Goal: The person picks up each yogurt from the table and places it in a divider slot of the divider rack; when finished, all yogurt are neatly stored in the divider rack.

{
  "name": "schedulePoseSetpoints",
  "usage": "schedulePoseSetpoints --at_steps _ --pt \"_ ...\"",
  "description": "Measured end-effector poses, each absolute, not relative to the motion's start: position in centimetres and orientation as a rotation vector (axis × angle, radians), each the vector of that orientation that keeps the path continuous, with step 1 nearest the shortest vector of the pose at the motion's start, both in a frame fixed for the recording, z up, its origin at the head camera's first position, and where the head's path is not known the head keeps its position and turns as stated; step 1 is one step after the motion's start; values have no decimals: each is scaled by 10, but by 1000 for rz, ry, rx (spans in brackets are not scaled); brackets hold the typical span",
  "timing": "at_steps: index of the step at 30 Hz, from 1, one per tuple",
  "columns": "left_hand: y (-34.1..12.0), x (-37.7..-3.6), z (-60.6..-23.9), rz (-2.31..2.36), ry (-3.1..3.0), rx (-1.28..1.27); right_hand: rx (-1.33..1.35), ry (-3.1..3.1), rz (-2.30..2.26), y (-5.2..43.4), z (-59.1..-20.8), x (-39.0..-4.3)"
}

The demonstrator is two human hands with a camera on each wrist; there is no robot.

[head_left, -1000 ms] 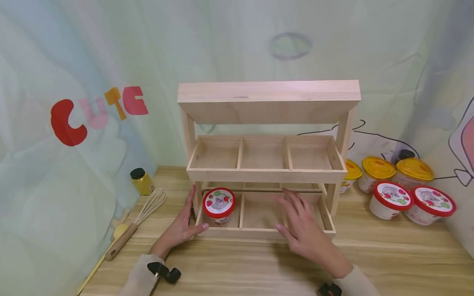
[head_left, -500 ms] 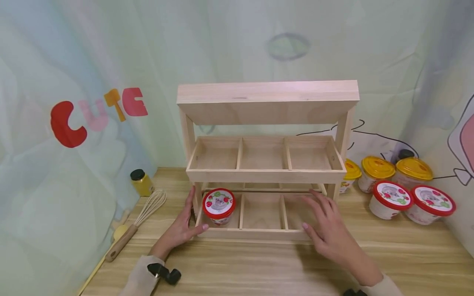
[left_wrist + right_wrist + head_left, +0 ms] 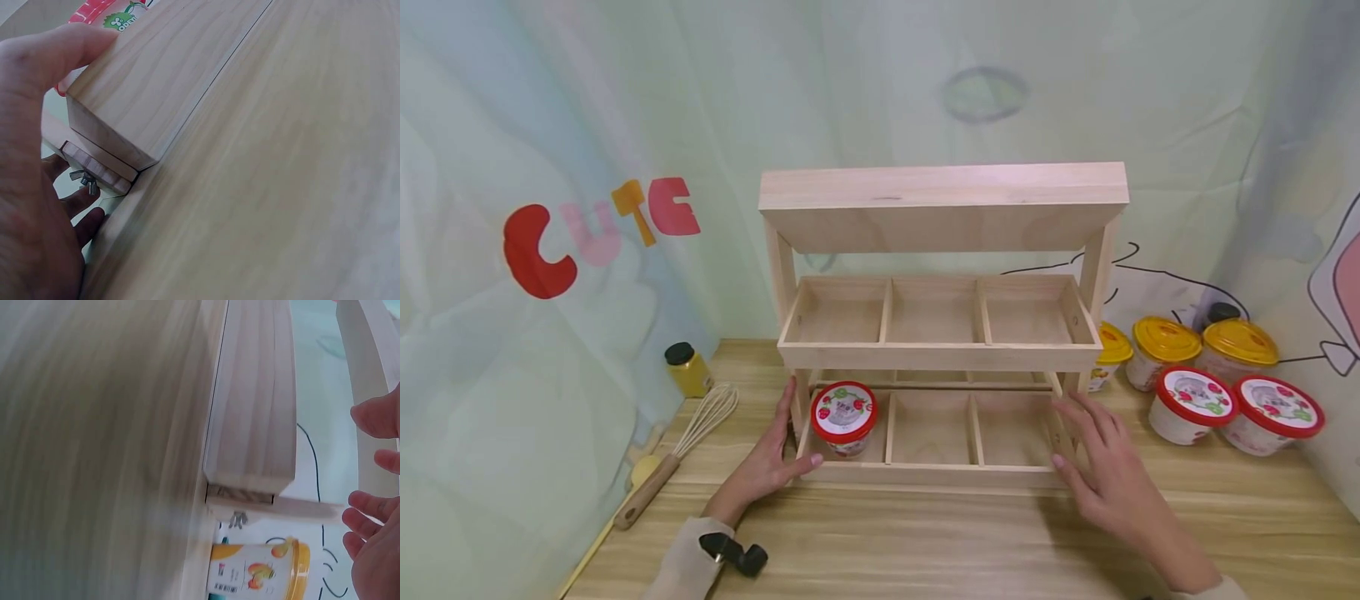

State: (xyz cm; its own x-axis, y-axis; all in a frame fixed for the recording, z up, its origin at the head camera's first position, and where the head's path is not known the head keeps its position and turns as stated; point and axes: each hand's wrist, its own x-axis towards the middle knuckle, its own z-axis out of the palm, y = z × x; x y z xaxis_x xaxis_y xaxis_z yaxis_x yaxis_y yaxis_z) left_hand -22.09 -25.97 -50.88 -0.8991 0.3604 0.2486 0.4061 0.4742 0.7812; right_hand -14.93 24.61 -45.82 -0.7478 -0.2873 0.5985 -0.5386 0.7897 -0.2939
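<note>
A wooden two-tier display rack (image 3: 940, 358) stands on the table, each tray split into three compartments. One white tub with a red strawberry-print lid (image 3: 844, 412) sits in the lower tray's left compartment. My left hand (image 3: 767, 462) holds the lower tray's left front corner. Its thumb lies at the front rim and its fingers are at the side, beside a wing nut (image 3: 89, 180). At the lower tray's right end, my right hand (image 3: 1108, 475) hovers with fingers spread, holding nothing. In the right wrist view its fingertips show apart from the tray end (image 3: 253, 400).
To the right stand two red-lidded tubs (image 3: 1195, 404) and several yellow-lidded tubs (image 3: 1165, 342), one partly behind the rack's post. A whisk (image 3: 677, 458) and a yellow jar with a black lid (image 3: 688, 367) lie left. Printed cloth (image 3: 880, 100) hangs behind.
My right hand has moved rightward, from over the lower tray's middle and right compartments to its right end. The left hand, rack and tub have stayed in place.
</note>
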Motion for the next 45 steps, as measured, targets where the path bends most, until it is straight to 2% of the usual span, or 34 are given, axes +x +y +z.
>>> schedulePoseSetpoints --at_steps 14,26,45 --pt "-260 -221 -508 -1421 -2661 -678 621 -2328 631 280 -459 -157" --pt "-260 -220 -509 -1431 -2641 -699 395 -2319 651 322 -455 -171" --pt "-261 -223 -511 -1426 -2639 -695 76 -2628 554 370 -456 -191"
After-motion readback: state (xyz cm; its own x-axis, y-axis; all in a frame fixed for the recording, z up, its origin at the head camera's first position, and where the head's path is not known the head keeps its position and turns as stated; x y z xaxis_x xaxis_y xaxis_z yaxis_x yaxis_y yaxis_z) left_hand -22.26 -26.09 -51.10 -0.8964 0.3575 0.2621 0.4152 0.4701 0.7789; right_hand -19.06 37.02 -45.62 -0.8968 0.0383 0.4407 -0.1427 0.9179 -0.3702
